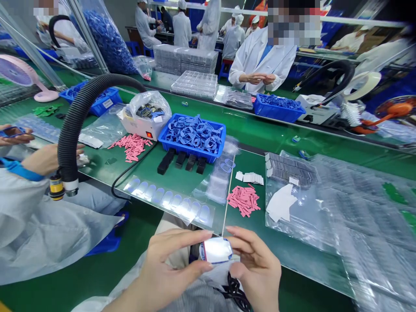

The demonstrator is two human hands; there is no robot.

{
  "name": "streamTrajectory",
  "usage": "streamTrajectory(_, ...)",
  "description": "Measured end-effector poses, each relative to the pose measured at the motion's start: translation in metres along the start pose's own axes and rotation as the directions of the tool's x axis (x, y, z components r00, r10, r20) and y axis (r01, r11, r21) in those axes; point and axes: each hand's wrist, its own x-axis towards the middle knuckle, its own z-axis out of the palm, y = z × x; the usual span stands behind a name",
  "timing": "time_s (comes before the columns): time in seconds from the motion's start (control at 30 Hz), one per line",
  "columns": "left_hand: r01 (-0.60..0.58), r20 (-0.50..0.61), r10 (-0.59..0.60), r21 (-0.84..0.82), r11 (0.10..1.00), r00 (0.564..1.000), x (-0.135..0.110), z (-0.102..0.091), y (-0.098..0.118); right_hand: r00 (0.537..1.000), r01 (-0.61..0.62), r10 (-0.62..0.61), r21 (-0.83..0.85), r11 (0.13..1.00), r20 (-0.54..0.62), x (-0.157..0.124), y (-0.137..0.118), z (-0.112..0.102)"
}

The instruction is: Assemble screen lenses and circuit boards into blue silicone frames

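My left hand [169, 264] and my right hand [256, 264] hold one small flat part [217, 250] between them, low in the head view over my lap. The part has a shiny pale face and a blue rim. Fingers and thumb of each hand pinch its edges. A black cord [234, 291] lies under my right hand. Just beyond my hands, on the green table edge, lies a clear film strip [169, 200] with a row of oval pieces, and a heap of pink strips [244, 200].
A blue bin of blue frames [194, 134] stands ahead, with black blocks [182, 161] before it. A black ribbed hose [76, 121] arches at left beside a co-worker's arm [42, 160]. Clear bags [341, 203] cover the right side. A person in a white coat [263, 60] works opposite.
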Motion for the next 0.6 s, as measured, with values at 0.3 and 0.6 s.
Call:
streamTrajectory(0.3,-0.085,-0.064,0.09,0.081,0.993,0.994,-0.018,0.017,-0.012,0.925,-0.302,0.306,0.053,0.952,-0.224,-0.007,-0.01,0.013)
streamTrajectory(0.6,0.787,0.604,-0.53,-0.57,0.235,0.595,-0.017,0.025,-0.03,0.982,-0.085,0.113,-0.184,0.979,0.152,0.016,-0.017,-0.011)
